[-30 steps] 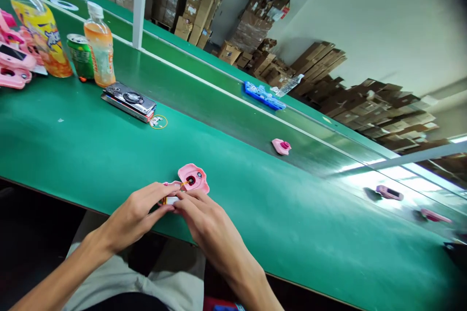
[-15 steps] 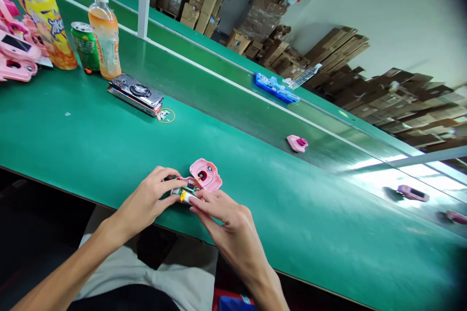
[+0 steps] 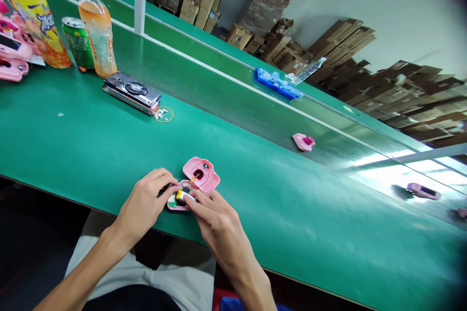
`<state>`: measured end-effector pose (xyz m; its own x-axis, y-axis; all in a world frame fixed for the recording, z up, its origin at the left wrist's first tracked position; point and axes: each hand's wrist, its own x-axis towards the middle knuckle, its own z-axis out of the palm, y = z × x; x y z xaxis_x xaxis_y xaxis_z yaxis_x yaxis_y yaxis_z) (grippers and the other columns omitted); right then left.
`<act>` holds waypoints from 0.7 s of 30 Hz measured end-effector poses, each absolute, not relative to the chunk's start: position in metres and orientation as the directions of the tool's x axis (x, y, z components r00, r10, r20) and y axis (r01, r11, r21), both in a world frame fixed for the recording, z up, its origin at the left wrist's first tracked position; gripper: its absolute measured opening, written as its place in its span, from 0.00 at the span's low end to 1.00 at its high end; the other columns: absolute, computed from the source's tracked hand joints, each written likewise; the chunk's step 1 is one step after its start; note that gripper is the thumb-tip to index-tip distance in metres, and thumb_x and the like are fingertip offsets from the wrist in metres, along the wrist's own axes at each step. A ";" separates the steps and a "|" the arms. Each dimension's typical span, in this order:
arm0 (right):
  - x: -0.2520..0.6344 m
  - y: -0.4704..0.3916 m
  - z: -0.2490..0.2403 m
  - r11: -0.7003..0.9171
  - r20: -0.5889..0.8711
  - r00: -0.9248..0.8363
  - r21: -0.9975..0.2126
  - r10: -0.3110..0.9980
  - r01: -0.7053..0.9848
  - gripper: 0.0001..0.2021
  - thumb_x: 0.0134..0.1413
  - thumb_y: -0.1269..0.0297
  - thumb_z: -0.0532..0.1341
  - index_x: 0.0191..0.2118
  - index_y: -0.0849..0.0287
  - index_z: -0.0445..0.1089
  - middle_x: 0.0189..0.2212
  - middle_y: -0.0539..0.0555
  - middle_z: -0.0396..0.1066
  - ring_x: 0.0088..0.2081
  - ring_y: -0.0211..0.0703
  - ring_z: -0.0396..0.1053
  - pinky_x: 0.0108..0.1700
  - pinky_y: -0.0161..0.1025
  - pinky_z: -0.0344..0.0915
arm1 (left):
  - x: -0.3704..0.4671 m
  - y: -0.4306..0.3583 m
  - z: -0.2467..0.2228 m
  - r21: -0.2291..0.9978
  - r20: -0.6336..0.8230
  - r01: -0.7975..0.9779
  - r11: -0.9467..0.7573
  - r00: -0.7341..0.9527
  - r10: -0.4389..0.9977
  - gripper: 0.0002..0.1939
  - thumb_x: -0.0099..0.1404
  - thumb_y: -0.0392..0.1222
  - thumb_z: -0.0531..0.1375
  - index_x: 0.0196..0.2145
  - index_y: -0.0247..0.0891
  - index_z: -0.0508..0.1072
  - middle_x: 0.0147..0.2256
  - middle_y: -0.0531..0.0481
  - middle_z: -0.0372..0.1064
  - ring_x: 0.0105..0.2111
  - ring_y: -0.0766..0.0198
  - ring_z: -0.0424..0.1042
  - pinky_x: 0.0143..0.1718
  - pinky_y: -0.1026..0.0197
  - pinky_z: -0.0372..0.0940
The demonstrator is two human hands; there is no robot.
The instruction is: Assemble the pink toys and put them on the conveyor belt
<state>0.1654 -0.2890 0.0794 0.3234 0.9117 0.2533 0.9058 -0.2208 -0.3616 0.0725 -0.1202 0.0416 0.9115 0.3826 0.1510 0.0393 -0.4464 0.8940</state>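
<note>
An opened pink plastic casing lies near the front edge of the green table. Its upper shell [image 3: 206, 178] is tipped back, with a round lens opening and a thin wire. The lower shell [image 3: 177, 207] holds a green circuit board and a silver battery [image 3: 187, 196] with yellow tape at one end. My right hand [image 3: 219, 216] has its fingers closed on the battery at the lower shell's right side. On the left, my left hand [image 3: 149, 199] is closed at the shell's edge, a small dark thing showing between thumb and fingers.
Bottles [image 3: 98, 29], a green can [image 3: 78, 43] and pink casings [image 3: 12, 53] stand at the back left. A phone [image 3: 133, 90] lies on a stack beside a yellow rubber band [image 3: 164, 114]. Beyond are a pink part [image 3: 303, 142] and a blue tray [image 3: 279, 85].
My left hand has drawn slightly back left from the board, a dark thing now between its fingers. My right hand has shifted a little left with the battery. The view has moved slightly.
</note>
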 end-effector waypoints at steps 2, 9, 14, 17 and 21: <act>0.166 -0.289 0.079 -0.218 0.239 0.312 -0.350 0.920 0.911 0.18 0.65 0.79 0.52 0.52 0.56 0.73 0.43 0.55 0.78 0.39 0.45 0.71 0.41 0.45 0.77 | 0.071 -0.122 0.040 0.887 0.167 0.032 -0.460 0.907 0.386 0.09 0.73 0.41 0.55 0.35 0.40 0.73 0.38 0.51 0.72 0.40 0.60 0.72 0.43 0.58 0.65; 0.165 -0.289 0.078 -0.229 0.196 0.288 -0.274 0.937 0.934 0.20 0.63 0.81 0.51 0.51 0.59 0.74 0.44 0.58 0.77 0.41 0.49 0.71 0.43 0.48 0.77 | 0.069 -0.122 0.038 0.886 0.179 0.043 -0.462 0.887 0.425 0.10 0.73 0.41 0.57 0.34 0.39 0.73 0.37 0.51 0.73 0.39 0.61 0.72 0.43 0.59 0.66; 0.158 -0.294 0.077 -0.228 0.231 0.273 -0.204 0.934 0.952 0.21 0.60 0.82 0.53 0.55 0.63 0.72 0.48 0.61 0.77 0.46 0.50 0.72 0.47 0.48 0.77 | 0.062 -0.126 0.038 0.850 0.189 0.073 -0.522 0.882 0.432 0.12 0.71 0.49 0.60 0.46 0.41 0.75 0.46 0.47 0.75 0.45 0.56 0.75 0.48 0.53 0.71; 0.153 -0.300 0.067 -0.259 0.251 0.307 -0.206 0.918 0.944 0.23 0.61 0.80 0.54 0.60 0.63 0.69 0.59 0.61 0.70 0.50 0.51 0.70 0.50 0.48 0.76 | 0.052 -0.132 0.032 0.752 0.278 -0.005 -0.659 0.909 0.310 0.21 0.71 0.49 0.59 0.59 0.43 0.70 0.55 0.44 0.71 0.55 0.51 0.70 0.56 0.47 0.69; 0.147 -0.305 0.043 -0.287 0.379 0.365 -0.247 0.850 0.925 0.25 0.65 0.79 0.52 0.64 0.56 0.66 0.58 0.54 0.72 0.47 0.48 0.69 0.45 0.46 0.76 | 0.043 -0.136 0.025 0.593 0.367 -0.076 -0.802 0.912 0.185 0.20 0.75 0.42 0.54 0.62 0.44 0.68 0.57 0.40 0.67 0.57 0.49 0.67 0.54 0.45 0.70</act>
<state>0.1469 -0.3045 0.0433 0.3651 0.8504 0.3788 0.9255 -0.2874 -0.2467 0.0433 -0.1364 0.0246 0.9119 0.1847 0.3666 -0.0761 -0.8016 0.5930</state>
